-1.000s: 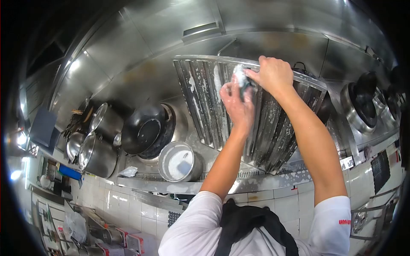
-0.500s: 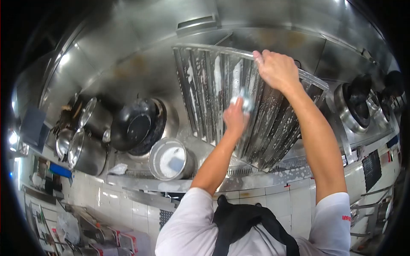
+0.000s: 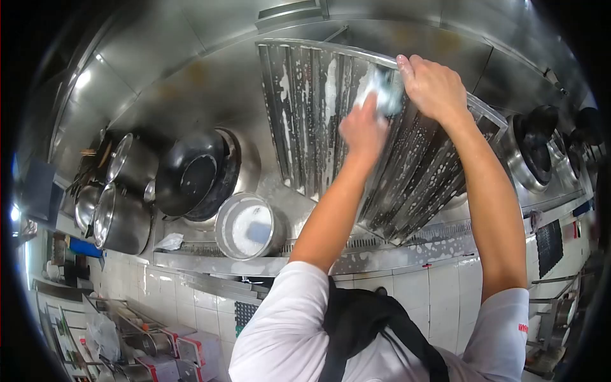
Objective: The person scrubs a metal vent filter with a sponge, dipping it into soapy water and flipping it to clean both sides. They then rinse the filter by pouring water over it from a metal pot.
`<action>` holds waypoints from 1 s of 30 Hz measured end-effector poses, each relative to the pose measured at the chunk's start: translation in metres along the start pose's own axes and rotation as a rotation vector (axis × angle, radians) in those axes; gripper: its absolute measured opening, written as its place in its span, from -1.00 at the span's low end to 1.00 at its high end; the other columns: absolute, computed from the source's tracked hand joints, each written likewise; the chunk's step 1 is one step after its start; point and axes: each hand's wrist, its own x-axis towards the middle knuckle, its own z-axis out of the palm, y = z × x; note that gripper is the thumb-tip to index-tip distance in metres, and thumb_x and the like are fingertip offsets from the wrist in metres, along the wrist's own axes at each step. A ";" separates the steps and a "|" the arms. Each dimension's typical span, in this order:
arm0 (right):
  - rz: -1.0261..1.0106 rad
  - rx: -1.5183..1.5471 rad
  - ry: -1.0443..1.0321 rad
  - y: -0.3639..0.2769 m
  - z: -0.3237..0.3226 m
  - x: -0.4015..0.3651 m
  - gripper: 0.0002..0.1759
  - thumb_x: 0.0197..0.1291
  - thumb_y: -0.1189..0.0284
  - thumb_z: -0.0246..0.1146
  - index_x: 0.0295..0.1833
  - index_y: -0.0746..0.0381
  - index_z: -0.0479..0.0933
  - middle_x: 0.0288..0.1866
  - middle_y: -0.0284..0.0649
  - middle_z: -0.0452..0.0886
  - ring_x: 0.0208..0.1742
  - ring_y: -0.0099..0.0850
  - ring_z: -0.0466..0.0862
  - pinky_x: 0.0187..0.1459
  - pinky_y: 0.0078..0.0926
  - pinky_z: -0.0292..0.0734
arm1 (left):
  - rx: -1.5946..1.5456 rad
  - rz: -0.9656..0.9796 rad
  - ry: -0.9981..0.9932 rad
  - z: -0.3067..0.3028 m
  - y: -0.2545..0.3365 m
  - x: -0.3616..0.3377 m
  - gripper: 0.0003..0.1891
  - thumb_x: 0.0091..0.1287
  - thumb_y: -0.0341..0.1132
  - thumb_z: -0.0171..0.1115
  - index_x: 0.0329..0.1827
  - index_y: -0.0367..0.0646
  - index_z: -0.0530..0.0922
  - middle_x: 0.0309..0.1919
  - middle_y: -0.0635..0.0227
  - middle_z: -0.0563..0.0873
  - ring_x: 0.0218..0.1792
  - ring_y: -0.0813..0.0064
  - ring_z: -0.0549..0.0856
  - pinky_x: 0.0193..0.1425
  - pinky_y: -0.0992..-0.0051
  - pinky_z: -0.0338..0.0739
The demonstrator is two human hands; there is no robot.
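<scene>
A ribbed metal hood filter (image 3: 296, 127), streaked with white suds, leans upright over the steel counter in front of me. My right hand (image 3: 434, 88) grips its top edge, fingers wrapped over the rim. Against the ribs, just left of that hand, my left hand (image 3: 365, 132) presses a foamy blue-white scrubbing sponge (image 3: 387, 95), blurred by motion. Below and to the left stands a grey bucket (image 3: 278, 237) with white suds and a bluish-grey piece inside.
Black woks (image 3: 184, 181) sit on the range left of the filter, with steel pots (image 3: 124, 219) beyond them. More woks (image 3: 534, 153) stand at the right. A crumpled white cloth (image 3: 170, 242) lies near the counter's front edge. White tiles cover the floor.
My left hand has moved the sponge up and to the right across the ribs, close to the top edge. My right hand keeps its grip there. The view has shifted slightly.
</scene>
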 end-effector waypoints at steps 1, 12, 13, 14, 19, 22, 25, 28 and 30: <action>-0.004 -0.001 -0.011 0.001 0.000 -0.003 -0.33 0.50 -0.04 -0.21 -0.13 0.31 0.59 -0.20 0.10 0.71 -0.08 0.09 0.69 0.01 0.03 0.55 | 0.052 -0.036 -0.091 0.005 -0.017 -0.031 -0.43 -0.06 -0.41 0.35 0.14 0.07 0.59 -0.43 0.05 0.67 -0.37 -0.03 0.71 -0.30 0.02 0.55; -0.014 -0.143 -0.015 0.007 0.016 0.006 -0.18 0.32 -0.35 -0.07 -0.14 0.29 0.53 -0.25 0.10 0.70 -0.14 0.08 0.69 -0.13 -0.01 0.55 | 0.200 -0.149 -0.863 0.013 -0.197 -0.305 -0.65 0.19 -0.40 0.23 0.05 0.02 0.44 -0.32 0.03 0.66 -0.28 -0.13 0.72 -0.24 -0.04 0.57; -0.026 -0.146 -0.012 0.005 0.017 0.007 -0.18 0.32 -0.35 -0.07 -0.14 0.29 0.53 -0.25 0.10 0.70 -0.14 0.08 0.69 -0.13 -0.01 0.55 | 0.190 -0.159 -0.943 0.013 -0.201 -0.310 -0.65 0.22 -0.42 0.17 0.08 0.02 0.43 -0.31 0.04 0.67 -0.25 -0.15 0.72 -0.21 -0.07 0.54; -0.024 -0.146 -0.012 0.005 0.016 0.008 -0.19 0.32 -0.34 -0.07 -0.13 0.29 0.53 -0.26 0.10 0.70 -0.15 0.08 0.69 -0.13 -0.01 0.55 | 0.202 -0.183 -0.979 0.018 -0.202 -0.309 -0.59 0.24 -0.44 0.14 0.18 0.01 0.43 -0.30 0.02 0.68 -0.21 -0.16 0.72 -0.20 -0.09 0.54; -0.037 -0.161 -0.036 -0.002 0.007 0.003 -0.27 0.37 -0.26 -0.05 -0.17 0.29 0.50 -0.24 0.11 0.69 -0.15 0.12 0.66 -0.13 0.04 0.53 | -0.451 -0.304 -0.377 0.014 -0.095 -0.136 -0.48 0.21 -0.43 0.23 0.29 -0.13 0.42 -0.17 0.02 0.72 -0.27 -0.03 0.73 -0.26 0.13 0.60; -0.049 -0.141 -0.037 -0.001 0.006 0.002 -0.29 0.39 -0.24 -0.05 -0.14 0.29 0.49 -0.23 0.12 0.69 -0.13 0.14 0.66 -0.11 0.05 0.52 | -0.418 0.058 0.165 0.011 0.000 0.014 -0.71 0.19 -0.46 0.20 -0.02 -0.10 0.47 -0.34 0.02 0.65 -0.34 -0.08 0.66 -0.27 0.04 0.54; -0.033 -0.137 -0.069 0.002 0.005 0.002 -0.29 0.39 -0.24 -0.06 -0.10 0.27 0.49 -0.22 0.14 0.68 -0.11 0.15 0.66 -0.09 0.04 0.51 | -0.331 -0.033 0.069 0.011 0.005 0.018 -0.69 0.14 -0.44 0.23 -0.03 -0.10 0.46 -0.32 0.04 0.67 -0.29 -0.08 0.68 -0.26 0.03 0.54; -0.026 -0.153 -0.063 0.004 0.009 0.004 -0.28 0.40 -0.24 -0.08 0.00 0.26 0.50 -0.19 0.12 0.69 -0.09 0.16 0.65 -0.07 0.02 0.51 | -0.172 -0.308 -0.180 0.012 -0.040 -0.084 -0.57 0.08 -0.44 0.27 0.06 -0.06 0.46 -0.28 0.06 0.69 -0.23 -0.10 0.69 -0.19 0.00 0.56; -0.030 -0.186 -0.003 0.008 0.016 0.004 -0.25 0.40 -0.26 -0.08 0.08 0.26 0.50 -0.17 0.09 0.70 -0.07 0.16 0.65 -0.06 -0.01 0.51 | -0.124 -0.447 -0.344 0.016 -0.088 -0.172 -0.53 0.04 -0.46 0.34 0.07 -0.02 0.48 -0.22 0.06 0.69 -0.20 -0.04 0.71 -0.13 0.02 0.59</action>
